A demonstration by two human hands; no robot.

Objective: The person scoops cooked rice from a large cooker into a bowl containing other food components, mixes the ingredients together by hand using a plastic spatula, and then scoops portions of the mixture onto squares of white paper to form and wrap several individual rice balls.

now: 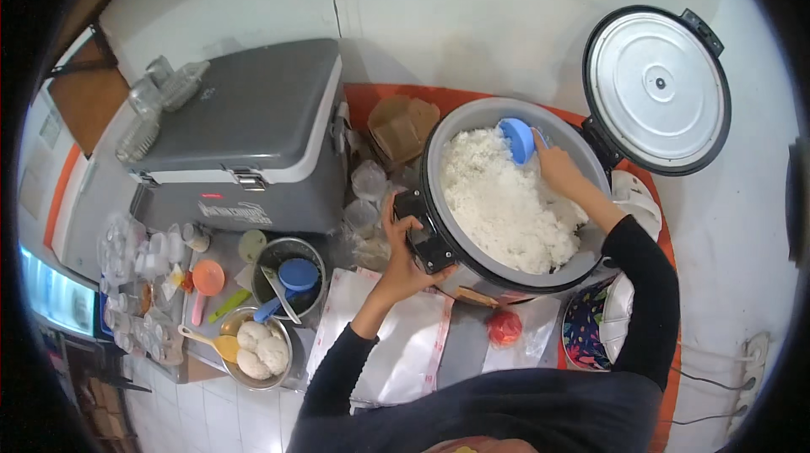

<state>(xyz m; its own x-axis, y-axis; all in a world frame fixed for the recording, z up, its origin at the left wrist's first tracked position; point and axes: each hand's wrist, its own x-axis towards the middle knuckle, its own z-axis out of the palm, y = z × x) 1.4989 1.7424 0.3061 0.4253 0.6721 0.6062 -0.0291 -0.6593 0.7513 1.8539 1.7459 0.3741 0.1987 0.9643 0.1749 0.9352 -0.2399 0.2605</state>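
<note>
A large rice cooker [525, 108] stands before me with its round metal lid [658, 89] tipped up at the back right. Cooked white rice [506, 206] fills much of its pot. In my right hand [560, 171] is the handle of a blue scoop [519, 140], whose bowl rests against the rice near the pot's far side. My left hand [405, 257] is at the cooker's black side handle [424, 231], thumb and fingers around it. The scoop's bowl faces down or sideways; what it holds is hidden.
A grey cooler box [240, 117] stands at the left with clear plastic containers on top. Nearer lie a steel bowl [288, 352] with rice balls, a dark pot [259, 282] holding a blue scoop, and white wrapping sheets [380, 339]. A red ball-like bundle [504, 328] sits below the cooker.
</note>
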